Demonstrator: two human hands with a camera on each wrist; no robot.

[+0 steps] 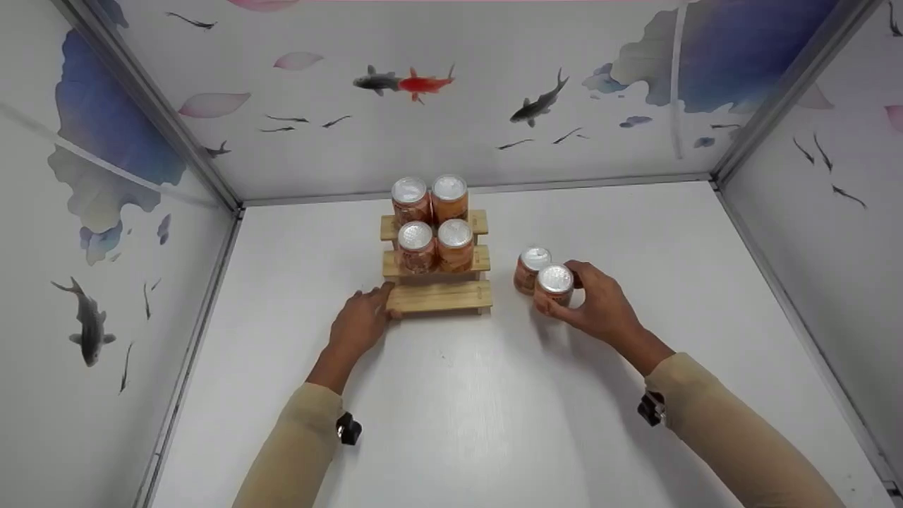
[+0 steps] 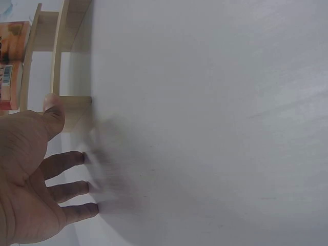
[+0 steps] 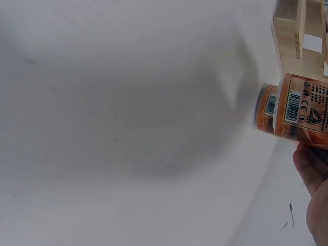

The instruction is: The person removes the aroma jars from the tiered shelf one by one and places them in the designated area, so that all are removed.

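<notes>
A three-step wooden rack (image 1: 441,298) stands on the white table. Four orange-labelled cans with silver lids sit on it, two on the top step, including one can (image 1: 449,201), and two on the middle step, including another can (image 1: 416,248). My left hand (image 1: 360,321) holds the left end of the lowest step, its thumb at the front edge; the other visible fingers (image 2: 66,190) are stretched out. Right of the rack, my right hand (image 1: 600,303) grips an orange can (image 1: 554,283) between thumb and fingers. Close behind it stands another such can (image 1: 530,271).
The table (image 1: 444,409) is enclosed by a back wall (image 1: 465,141) and side walls printed with fish and leaves. Metal edging (image 1: 564,185) runs along the back of the table. The lowest step of the rack carries no can.
</notes>
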